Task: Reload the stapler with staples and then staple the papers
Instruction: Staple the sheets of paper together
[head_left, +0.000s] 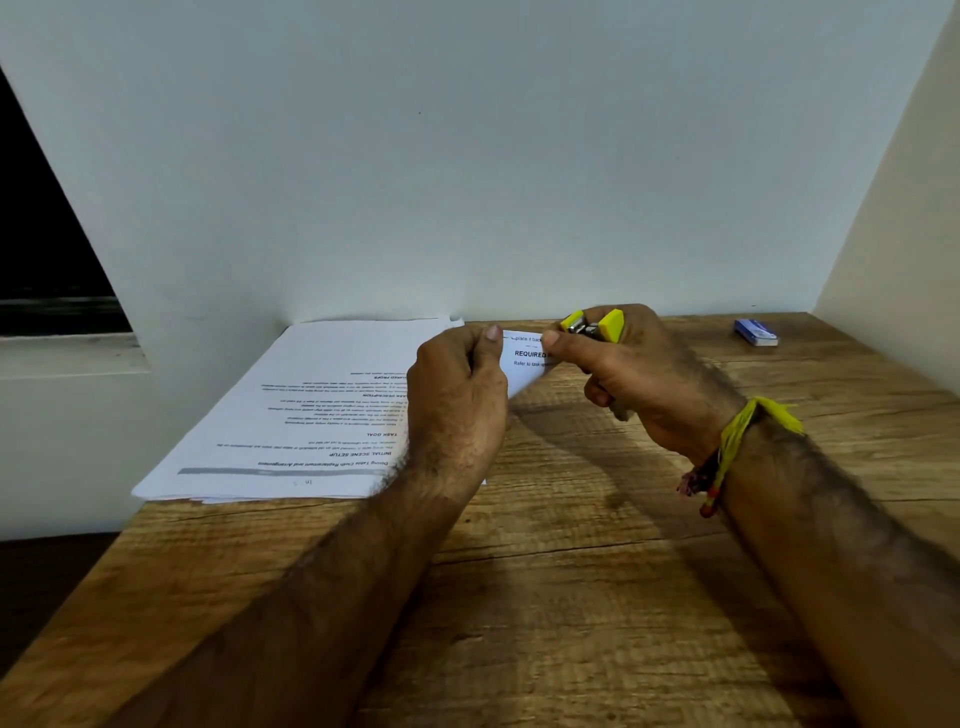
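A stack of printed white papers (311, 415) lies on the wooden table (571, 597) against the wall, its text upside down to me. My left hand (457, 400) pinches the lifted right corner of the papers (524, 358) between thumb and fingers. My right hand (628, 374) grips a small yellow stapler (597, 325), whose metal jaws and yellow tips show above my thumb, right at the edge of that lifted corner. Most of the stapler's body is hidden in my palm.
A small blue box of staples (756, 332) lies at the table's far right near the side wall (893, 208). The back wall (467, 156) stands directly behind the papers. A dark window opening (41, 234) is at the left.
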